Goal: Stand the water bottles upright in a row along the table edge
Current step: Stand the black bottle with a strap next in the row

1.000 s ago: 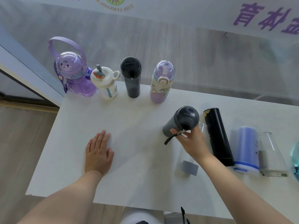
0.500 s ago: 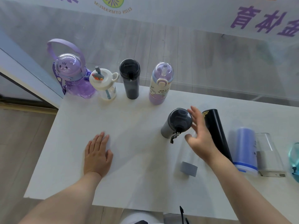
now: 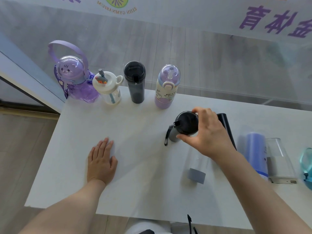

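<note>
Head view, lilac bottle (image 3: pixel 166 88) label "KEEP A"

This looks like a gym or sports centre lobby. A glass wall (image 3: pixel 211 53) beside the white table (image 3: pixel 135 166) carries mirrored lettering reading "Gymnasium" under a round logo (image 3: pixel 116 0), plus large purple Chinese characters (image 3: pixel 273 21). Beyond the glass runs pale wood-plank flooring (image 3: pixel 152 41), seemingly a hall.

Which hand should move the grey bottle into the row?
Right. The right hand already grips the grey bottle by its cap, just short of the row's open end. The left hand lies flat on the table, farther away.
</note>
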`<state>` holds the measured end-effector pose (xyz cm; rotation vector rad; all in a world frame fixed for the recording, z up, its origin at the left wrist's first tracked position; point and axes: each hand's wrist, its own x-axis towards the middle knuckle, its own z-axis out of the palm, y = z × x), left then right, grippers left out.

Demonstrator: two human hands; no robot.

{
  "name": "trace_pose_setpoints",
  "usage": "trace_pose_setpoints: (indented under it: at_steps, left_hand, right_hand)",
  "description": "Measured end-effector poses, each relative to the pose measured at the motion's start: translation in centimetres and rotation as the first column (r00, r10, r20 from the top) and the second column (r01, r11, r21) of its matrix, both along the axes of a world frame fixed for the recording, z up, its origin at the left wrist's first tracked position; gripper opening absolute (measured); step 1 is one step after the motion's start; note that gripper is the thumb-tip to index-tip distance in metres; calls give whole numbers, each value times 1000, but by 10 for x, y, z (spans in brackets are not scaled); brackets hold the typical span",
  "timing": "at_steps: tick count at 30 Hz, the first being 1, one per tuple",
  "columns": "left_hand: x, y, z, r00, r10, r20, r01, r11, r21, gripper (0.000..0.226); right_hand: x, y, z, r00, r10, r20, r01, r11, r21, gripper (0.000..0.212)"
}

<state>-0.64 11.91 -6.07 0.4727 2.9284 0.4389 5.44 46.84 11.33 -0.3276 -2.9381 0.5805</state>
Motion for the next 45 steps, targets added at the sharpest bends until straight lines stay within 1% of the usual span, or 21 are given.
trace_pose_setpoints:
  at_steps: [2, 4, 6, 7, 9, 12, 16, 18, 22, 24, 32, 37, 39, 45]
  left_hand:
    - [0, 0, 0, 1000, 0, 2, 0, 1000, -1, 62]
    - [0, 0, 0, 1000, 1, 2, -1, 1000, 3, 62]
    - [0, 0, 0, 1000, 3, 2, -3, 1000, 4, 62]
    - [0, 0, 1, 1000, 3, 1, -3, 1000, 4, 61]
    - [0, 0, 0, 1000, 1, 1, -1, 1000, 5, 62]
    - [0, -1, 0, 1000, 1, 4, -1, 1000, 3, 62]
    - [0, 0, 1, 1000, 4, 2, -4, 1000, 10, 62]
    - [0, 0, 1, 1000, 5, 2, -5, 1000, 8, 62]
    - [0, 0, 1, 1000, 7, -2, -7, 1000, 7, 61]
    - [0, 1, 2, 1000, 7, -1, -7, 1000, 4, 61]
    - [-1, 1, 2, 1000, 7, -3, -7, 1000, 11, 60]
    - [0, 1, 3, 1000, 6, -6, -5, 1000, 10, 60]
    - [0, 1, 3, 1000, 4, -8, -4, 1000, 13, 60]
    - [0, 0, 2, 1000, 3, -1, -3, 1000, 12, 60]
  right_hand:
    - [2, -3, -3, 999, -31, 17, 31, 999, -11, 88]
    - [3, -4, -3, 1000, 11, 24, -8, 993, -117, 92]
    - [4, -6, 2, 997, 69, 29, -60, 971, -231, 87]
    - [4, -7, 4, 995, 94, 30, -84, 966, -246, 84]
    - [3, -9, 5, 991, 129, 21, -123, 973, -193, 75]
    - [0, -10, 0, 996, 91, -16, -92, 988, -125, 64]
    - [-9, -9, -13, 995, -56, -84, 41, 985, -166, 61]
    - [-17, -8, -18, 985, -123, -119, 104, 983, -153, 60]
    - [-40, 1, -23, 964, -212, -157, 185, 967, -173, 61]
    - [-52, 10, -24, 960, -226, -168, 195, 964, -179, 61]
    - [-101, 33, -27, 947, -265, -183, 246, 962, -121, 61]
    - [-113, 34, -26, 938, -288, -193, 271, 956, -110, 60]
    - [-112, 35, -26, 939, -284, -196, 273, 959, -80, 60]
    - [-110, 42, -22, 954, -276, -114, 279, 960, 5, 63]
